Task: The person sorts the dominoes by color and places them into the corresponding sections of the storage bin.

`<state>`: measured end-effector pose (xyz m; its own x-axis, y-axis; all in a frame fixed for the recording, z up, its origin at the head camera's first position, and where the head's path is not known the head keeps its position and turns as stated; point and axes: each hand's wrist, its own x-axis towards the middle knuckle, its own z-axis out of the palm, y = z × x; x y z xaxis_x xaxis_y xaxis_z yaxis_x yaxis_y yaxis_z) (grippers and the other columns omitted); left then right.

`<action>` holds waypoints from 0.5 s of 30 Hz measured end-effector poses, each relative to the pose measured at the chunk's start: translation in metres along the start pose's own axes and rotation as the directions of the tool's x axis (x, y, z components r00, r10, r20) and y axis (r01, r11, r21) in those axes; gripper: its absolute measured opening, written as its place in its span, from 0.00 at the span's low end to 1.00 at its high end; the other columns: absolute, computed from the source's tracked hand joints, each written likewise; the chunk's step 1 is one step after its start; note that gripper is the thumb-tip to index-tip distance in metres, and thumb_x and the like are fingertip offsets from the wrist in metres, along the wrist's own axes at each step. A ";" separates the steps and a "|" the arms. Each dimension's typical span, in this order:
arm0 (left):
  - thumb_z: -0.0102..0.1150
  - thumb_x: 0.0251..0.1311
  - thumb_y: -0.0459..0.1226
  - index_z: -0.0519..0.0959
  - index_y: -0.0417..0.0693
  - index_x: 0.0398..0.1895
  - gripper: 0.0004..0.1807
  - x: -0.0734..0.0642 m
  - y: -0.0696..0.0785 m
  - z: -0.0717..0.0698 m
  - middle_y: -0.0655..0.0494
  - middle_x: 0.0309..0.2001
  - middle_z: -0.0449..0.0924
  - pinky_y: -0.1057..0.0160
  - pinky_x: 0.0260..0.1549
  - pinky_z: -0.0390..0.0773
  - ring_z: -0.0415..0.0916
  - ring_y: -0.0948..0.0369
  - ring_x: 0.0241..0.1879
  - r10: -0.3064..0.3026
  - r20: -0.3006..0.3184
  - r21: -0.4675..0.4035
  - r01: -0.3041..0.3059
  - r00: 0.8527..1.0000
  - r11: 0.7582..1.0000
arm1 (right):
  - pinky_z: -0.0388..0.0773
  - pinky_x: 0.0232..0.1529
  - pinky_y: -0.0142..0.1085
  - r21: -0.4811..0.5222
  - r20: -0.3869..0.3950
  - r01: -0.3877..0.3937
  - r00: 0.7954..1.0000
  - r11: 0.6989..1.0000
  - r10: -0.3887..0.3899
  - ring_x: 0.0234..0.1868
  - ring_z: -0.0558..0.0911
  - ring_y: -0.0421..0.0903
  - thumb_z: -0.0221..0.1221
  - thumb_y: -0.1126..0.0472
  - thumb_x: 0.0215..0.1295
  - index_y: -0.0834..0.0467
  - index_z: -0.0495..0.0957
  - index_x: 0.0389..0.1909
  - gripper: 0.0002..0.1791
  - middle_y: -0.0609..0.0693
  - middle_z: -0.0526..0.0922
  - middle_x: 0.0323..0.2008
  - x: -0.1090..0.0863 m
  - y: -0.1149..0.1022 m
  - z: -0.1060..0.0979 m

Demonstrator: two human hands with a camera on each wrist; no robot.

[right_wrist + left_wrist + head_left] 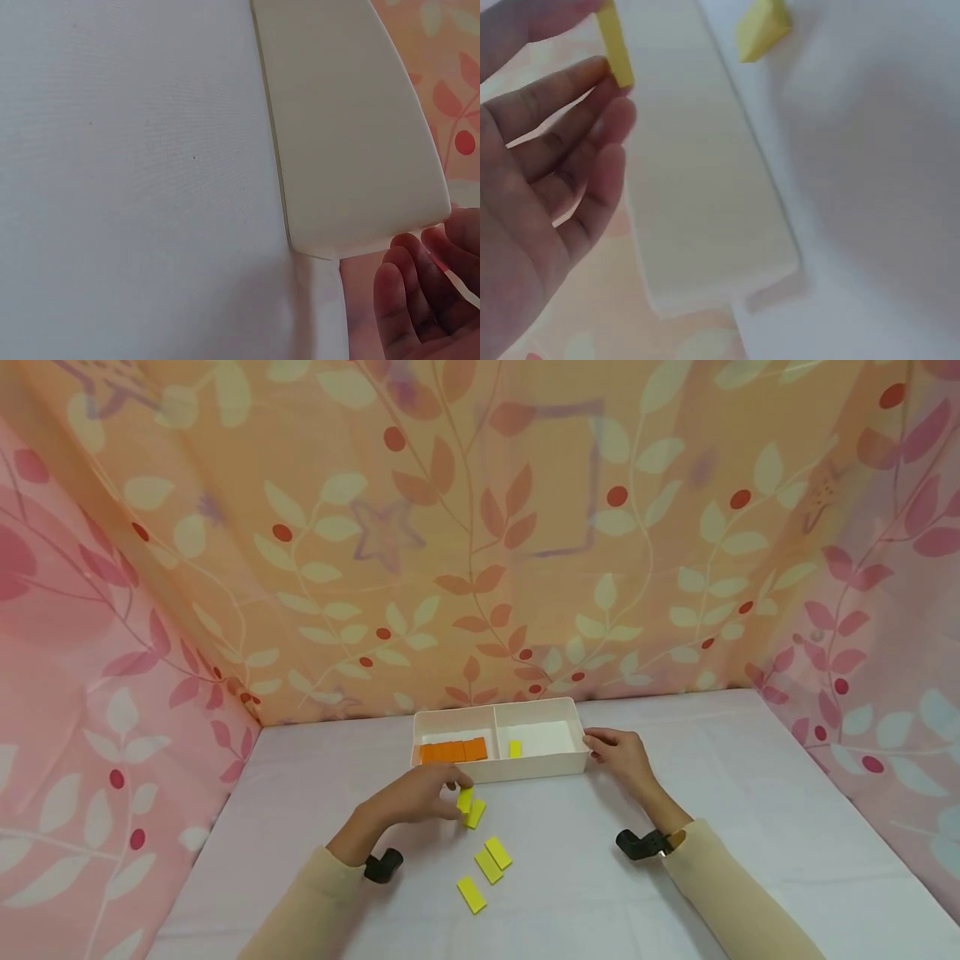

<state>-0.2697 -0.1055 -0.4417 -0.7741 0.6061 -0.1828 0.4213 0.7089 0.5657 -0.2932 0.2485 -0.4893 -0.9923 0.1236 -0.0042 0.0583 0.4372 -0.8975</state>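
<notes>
My left hand (423, 795) pinches a yellow block (615, 46) between thumb and fingers, in front of the white divided box (525, 768). Just beside the fingers, another yellow block (476, 814) lies on the table. At the box's right end, my right hand (621, 756) holds the edge with its fingertips; the right wrist view shows those fingers (405, 277) bent against the end wall. Several orange blocks (453, 751) lie in a row in the left compartment. A single yellow block (515, 748) is in the right compartment, near the divider.
Closer to the person, two yellow blocks (489, 866) lie side by side, and a third yellow block (471, 894) lies nearer still. The white-covered table (570, 893) meets a floral curtain (465, 527) behind the box, with more curtain at both sides.
</notes>
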 end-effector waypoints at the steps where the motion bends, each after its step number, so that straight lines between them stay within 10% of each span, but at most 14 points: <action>1: 0.70 0.54 0.40 0.79 0.48 0.55 0.24 0.000 0.001 -0.002 0.58 0.50 0.80 0.55 0.51 0.77 0.74 0.55 0.51 0.010 -0.012 -0.024 -0.010 1.000 1.000 | 0.79 0.33 0.25 -0.001 -0.003 0.001 1.000 1.000 -0.001 0.31 0.81 0.40 0.59 0.57 0.68 0.67 0.79 0.54 0.20 0.66 0.83 0.50 0.000 0.000 0.000; 15: 0.71 0.53 0.39 0.78 0.46 0.55 0.25 0.018 0.011 -0.026 0.53 0.52 0.78 0.54 0.56 0.76 0.73 0.54 0.52 0.006 -0.250 -0.050 -0.019 0.968 0.999 | 0.82 0.39 0.30 -0.013 -0.008 0.022 1.000 1.000 -0.022 0.37 0.83 0.41 0.59 0.56 0.68 0.67 0.79 0.55 0.21 0.65 0.83 0.51 -0.001 0.001 0.001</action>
<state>-0.2909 -0.0962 -0.4178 -0.8652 0.5007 0.0276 0.4119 0.6783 0.6085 -0.2927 0.2478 -0.4906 -0.9924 0.1215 0.0192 0.0380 0.4515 -0.8915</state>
